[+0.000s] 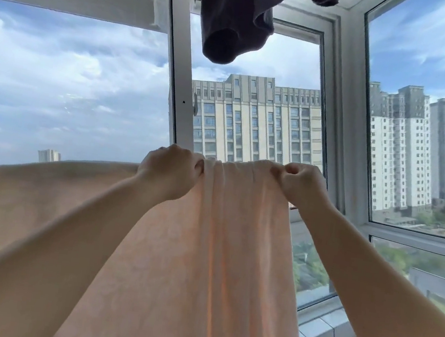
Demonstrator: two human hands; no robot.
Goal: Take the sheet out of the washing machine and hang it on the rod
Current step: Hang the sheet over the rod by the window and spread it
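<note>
Overhead, left hand (170,171) and right hand (302,186) grip the sheet (223,239).

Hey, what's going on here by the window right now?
A person is hanging laundry on a glazed balcony. Both hands are raised: the left hand and right hand each grip the bunched top edge of a pale peach sheet. The sheet drapes down in folds and spreads away to the left. The rod itself is not visible under the fabric. A dark garment hangs overhead in front of the window frame.
</note>
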